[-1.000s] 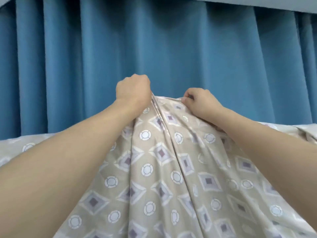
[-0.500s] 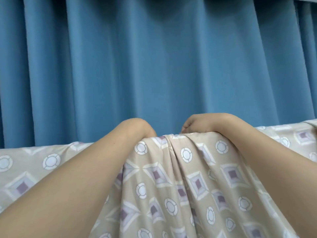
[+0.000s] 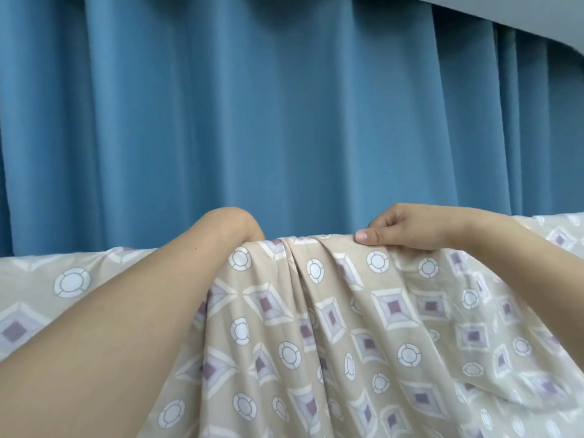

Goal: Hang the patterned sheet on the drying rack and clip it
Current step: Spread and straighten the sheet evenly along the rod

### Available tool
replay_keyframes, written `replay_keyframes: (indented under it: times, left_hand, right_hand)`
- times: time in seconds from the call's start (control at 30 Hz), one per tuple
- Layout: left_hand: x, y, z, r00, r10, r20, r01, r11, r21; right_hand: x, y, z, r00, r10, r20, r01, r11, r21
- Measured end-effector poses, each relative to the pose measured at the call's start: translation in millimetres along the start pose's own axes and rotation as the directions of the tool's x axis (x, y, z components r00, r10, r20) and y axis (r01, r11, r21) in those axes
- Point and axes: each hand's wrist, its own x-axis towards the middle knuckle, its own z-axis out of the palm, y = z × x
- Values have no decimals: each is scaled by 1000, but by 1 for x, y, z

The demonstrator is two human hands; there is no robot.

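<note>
The patterned sheet [image 3: 331, 327], beige with white circles and purple diamonds, drapes across the lower half of the view, its top fold running left to right. The drying rack is hidden under it. My right hand [image 3: 407, 227] pinches the sheet's top fold, thumb toward me and fingers curled over the far side. My left hand [image 3: 232, 224] reaches over the top fold just left of a bunch of pleats; only the bent wrist shows, the fingers are hidden behind the sheet. No clip is in sight.
A blue pleated curtain [image 3: 284, 121] hangs close behind the sheet and fills the upper view. A strip of grey wall or ceiling [image 3: 543, 17] shows at the top right corner.
Both hands have come down with the sheet's top edge from a raised peak to a level fold. My left fingers went over the far side and my right hand slid rightwards along the fold.
</note>
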Motion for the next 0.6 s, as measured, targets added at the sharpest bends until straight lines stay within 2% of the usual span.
replay_keyframes:
  times: [0.13, 0.2, 0.23, 0.27, 0.33, 0.37, 0.4, 0.47, 0.5, 0.53, 0.6]
  left_hand:
    - [-8, 0, 1, 999, 30, -29, -29, 1000, 5]
    - [-18, 2, -1, 990, 69, -123, -72, 997, -22]
    - [-28, 5, -3, 973, 91, -215, -107, 992, -67]
    - [-38, 10, -5, 938, 108, -329, -160, 978, -136]
    - [-66, 24, -7, 813, 63, -579, -288, 907, -306]
    - [-80, 31, -4, 755, 43, -654, -352, 868, -350]
    - [-93, 38, 3, 726, 59, -685, -407, 840, -359]
    - [-111, 57, 24, 742, 140, -656, -443, 836, -323]
    - [-111, 66, 35, 742, 161, -651, -401, 885, -238]
    - [-107, 75, 45, 704, 159, -692, -329, 937, -119]
    - [-93, 81, 54, 541, 139, -830, -204, 978, 31]
  right_hand:
    - [0, 10, 9, 994, -4, -106, -3, 998, -69]
    - [4, 7, 4, 997, 26, -79, -33, 995, -94]
    - [6, 5, 1, 998, 35, -50, -41, 993, -111]
    - [8, 4, -2, 999, 44, -18, -46, 990, -131]
    - [10, 2, -9, 997, 64, 38, -57, 986, -159]
    - [11, 3, -11, 995, 82, 57, -72, 985, -158]
    - [12, 3, -13, 993, 97, 74, -85, 986, -147]
    - [13, 8, -17, 992, 95, 88, -85, 991, -107]
    - [12, 11, -17, 993, 81, 91, -73, 994, -85]
    - [10, 14, -18, 994, 55, 92, -49, 997, -59]
    - [5, 18, -19, 998, -27, 63, 29, 999, -29]
